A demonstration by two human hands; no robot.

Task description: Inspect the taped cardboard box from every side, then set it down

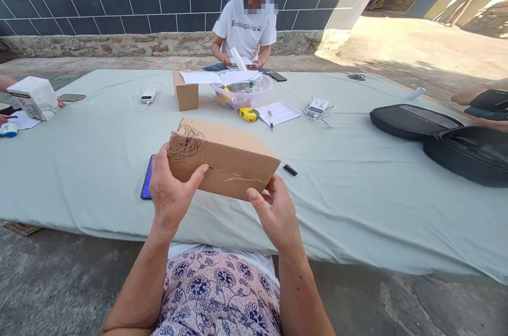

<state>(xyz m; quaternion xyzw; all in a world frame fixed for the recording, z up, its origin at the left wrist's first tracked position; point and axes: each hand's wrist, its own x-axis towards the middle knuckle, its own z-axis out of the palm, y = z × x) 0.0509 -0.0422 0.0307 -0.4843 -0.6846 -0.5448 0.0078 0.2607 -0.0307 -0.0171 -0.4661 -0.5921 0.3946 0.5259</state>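
A brown cardboard box (226,159) is held tilted above the near part of the table, gripped at both ends. My left hand (170,188) wraps round its left end, thumb along the near side. My right hand (275,211) grasps the lower right corner, with the thumb on the near face and the fingers partly hidden behind. Dark scribbled lines mark the box's left end, and a seam runs along its near face. A phone (147,180) with a lit blue-purple screen lies partly behind my left hand. Just right of the box rests a small black cap-like piece (290,170).
Across the cloth-covered table (99,166) sits a person (246,29) holding papers. Before them are a plastic basket (242,98), another cardboard box (186,95), a yellow tape measure (248,114) and a pen (271,119). An open black case (416,121) lies right; a white box (35,97) stands left.
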